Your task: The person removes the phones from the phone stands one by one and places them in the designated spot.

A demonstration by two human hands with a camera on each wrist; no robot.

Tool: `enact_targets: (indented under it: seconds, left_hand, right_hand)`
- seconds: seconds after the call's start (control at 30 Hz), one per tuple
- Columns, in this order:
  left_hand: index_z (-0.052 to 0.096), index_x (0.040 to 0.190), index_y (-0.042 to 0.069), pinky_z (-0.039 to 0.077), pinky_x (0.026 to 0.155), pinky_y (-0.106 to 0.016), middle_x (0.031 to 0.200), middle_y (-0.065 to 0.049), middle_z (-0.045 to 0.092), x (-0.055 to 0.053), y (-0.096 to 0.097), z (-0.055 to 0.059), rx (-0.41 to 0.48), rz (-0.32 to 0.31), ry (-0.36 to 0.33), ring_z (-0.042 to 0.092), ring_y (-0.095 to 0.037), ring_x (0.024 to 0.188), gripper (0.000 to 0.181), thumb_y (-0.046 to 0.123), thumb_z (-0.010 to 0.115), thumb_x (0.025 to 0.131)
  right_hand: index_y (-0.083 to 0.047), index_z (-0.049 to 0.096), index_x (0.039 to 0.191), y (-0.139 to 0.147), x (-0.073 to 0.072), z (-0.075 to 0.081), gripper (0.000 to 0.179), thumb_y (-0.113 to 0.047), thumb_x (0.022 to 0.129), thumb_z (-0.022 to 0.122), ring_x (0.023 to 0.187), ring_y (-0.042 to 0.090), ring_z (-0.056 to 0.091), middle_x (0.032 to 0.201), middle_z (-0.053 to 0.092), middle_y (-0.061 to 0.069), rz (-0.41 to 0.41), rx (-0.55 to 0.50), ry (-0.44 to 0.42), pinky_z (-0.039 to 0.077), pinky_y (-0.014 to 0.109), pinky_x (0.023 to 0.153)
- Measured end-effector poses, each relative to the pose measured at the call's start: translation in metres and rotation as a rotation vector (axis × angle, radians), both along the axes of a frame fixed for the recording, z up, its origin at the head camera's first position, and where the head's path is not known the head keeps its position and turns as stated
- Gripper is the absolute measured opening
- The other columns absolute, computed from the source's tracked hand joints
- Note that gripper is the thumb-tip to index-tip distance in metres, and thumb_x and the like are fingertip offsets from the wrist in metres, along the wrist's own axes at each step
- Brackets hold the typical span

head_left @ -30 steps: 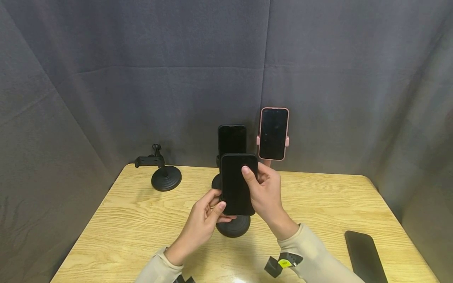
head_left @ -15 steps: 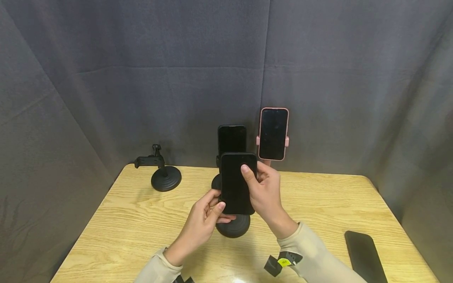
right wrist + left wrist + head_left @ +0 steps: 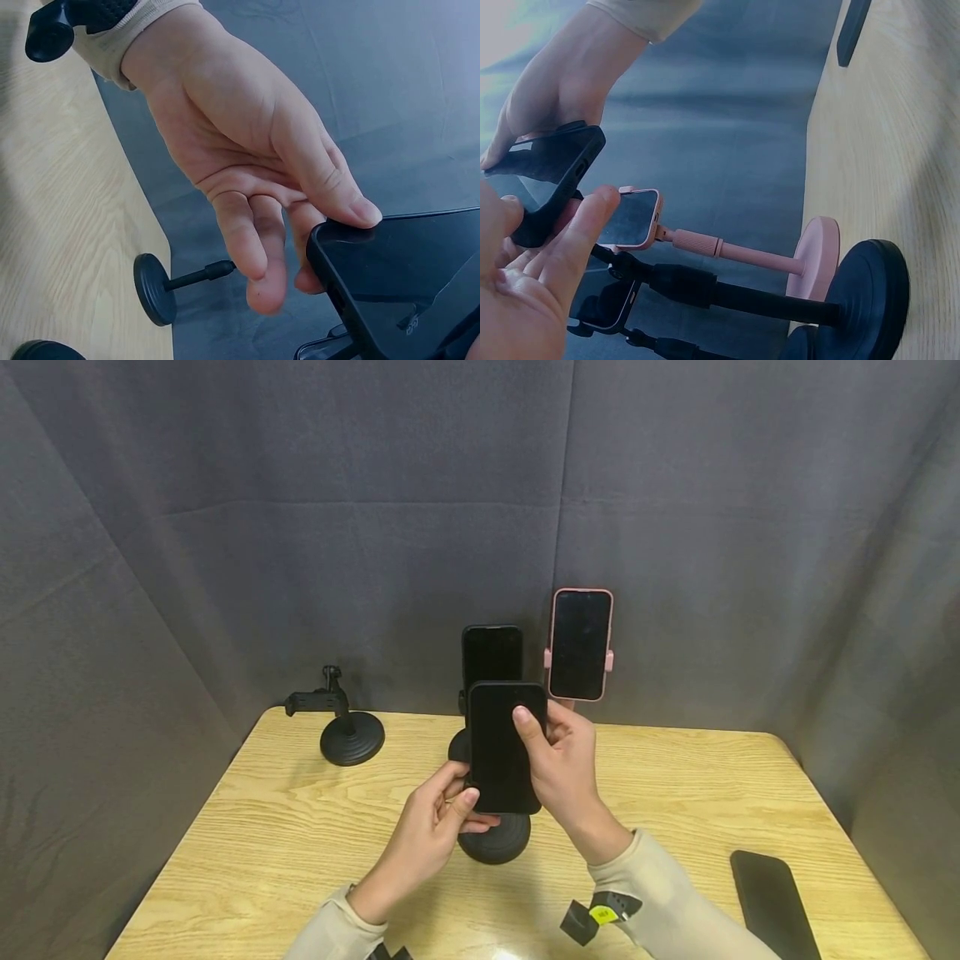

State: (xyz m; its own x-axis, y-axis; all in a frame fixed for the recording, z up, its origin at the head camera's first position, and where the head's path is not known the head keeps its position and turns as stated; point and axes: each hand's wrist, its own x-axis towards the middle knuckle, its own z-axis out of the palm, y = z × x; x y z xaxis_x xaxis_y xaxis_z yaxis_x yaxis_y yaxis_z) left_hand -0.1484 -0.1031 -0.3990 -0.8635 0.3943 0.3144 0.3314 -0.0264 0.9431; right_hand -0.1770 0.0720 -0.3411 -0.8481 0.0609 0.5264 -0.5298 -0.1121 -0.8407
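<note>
Both hands hold a black smartphone (image 3: 501, 760) upright over a black phone stand, whose round base (image 3: 495, 843) shows beneath it. My right hand (image 3: 566, 768) pinches the phone's right side, thumb flat on the dark screen and fingers behind. At the lower left corner, my left hand (image 3: 431, 827) has its thumb on the edge and its fingers curled behind. In the left wrist view the stand's black pole (image 3: 780, 302) runs up to just behind the phone and left fingers; the clamp is mostly hidden. The right wrist view shows the right thumb (image 3: 349, 206) on the screen's edge.
Behind stands another black phone (image 3: 492, 653) in a black stand. A pink-cased phone (image 3: 581, 643) sits in a pink stand (image 3: 761, 257) to its right. A phone-less black stand (image 3: 351, 739) is at the back left. One more black phone (image 3: 776, 902) lies at the table's right.
The held phone has risen very slightly. Both hands keep the same hold and nearly the same place; nothing else has moved.
</note>
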Motion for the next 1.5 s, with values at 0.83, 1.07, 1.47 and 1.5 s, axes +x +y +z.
enact_targets:
  seconds: [0.83, 1.07, 1.47, 1.5]
  left_hand:
    - [0.051, 0.131, -0.004, 0.064, 0.076, -0.033, 0.121, -0.031, 0.068, 0.0006, -0.0016, -0.0004, -0.026, 0.011, 0.028, 0.077, -0.032, 0.087, 0.03, 0.015, 0.049, 0.108]
    - [0.05, 0.128, -0.005, 0.064, 0.075, -0.034, 0.111, -0.031, 0.07, 0.0015, -0.0015, -0.0004, -0.029, 0.018, 0.026, 0.077, -0.03, 0.086, 0.028, 0.014, 0.049, 0.108]
    - [0.049, 0.13, -0.007, 0.064, 0.076, -0.032, 0.109, -0.033, 0.069, 0.0016, -0.0005, -0.0007, -0.014, 0.014, 0.013, 0.076, -0.033, 0.088, 0.031, 0.013, 0.05, 0.107]
    - [0.049, 0.13, -0.007, 0.064, 0.076, -0.032, 0.109, -0.034, 0.069, 0.0018, -0.0004, -0.0004, -0.013, 0.013, 0.01, 0.076, -0.033, 0.088, 0.031, 0.014, 0.05, 0.107]
  right_hand:
    - [0.02, 0.064, 0.11, -0.0007, -0.0011, 0.0033, 0.019, 0.009, 0.097, 0.057, 0.083, 0.009, 0.077, 0.092, 0.077, -0.015, 0.008, -0.009, 0.03, 0.064, 0.033, 0.069]
    - [0.021, 0.064, 0.107, -0.0008, -0.0028, 0.0061, 0.017, 0.009, 0.097, 0.058, 0.082, 0.009, 0.077, 0.091, 0.077, -0.015, -0.007, -0.002, 0.052, 0.064, 0.03, 0.068]
    - [0.019, 0.065, 0.106, -0.0007, -0.0023, 0.0097, 0.017, 0.007, 0.097, 0.058, 0.081, 0.008, 0.077, 0.088, 0.077, -0.017, -0.035, 0.001, 0.049, 0.064, 0.03, 0.068]
    - [0.02, 0.065, 0.106, -0.0008, -0.0022, 0.0096, 0.017, 0.007, 0.097, 0.059, 0.081, 0.008, 0.077, 0.088, 0.077, -0.017, -0.034, -0.001, 0.05, 0.064, 0.029, 0.068]
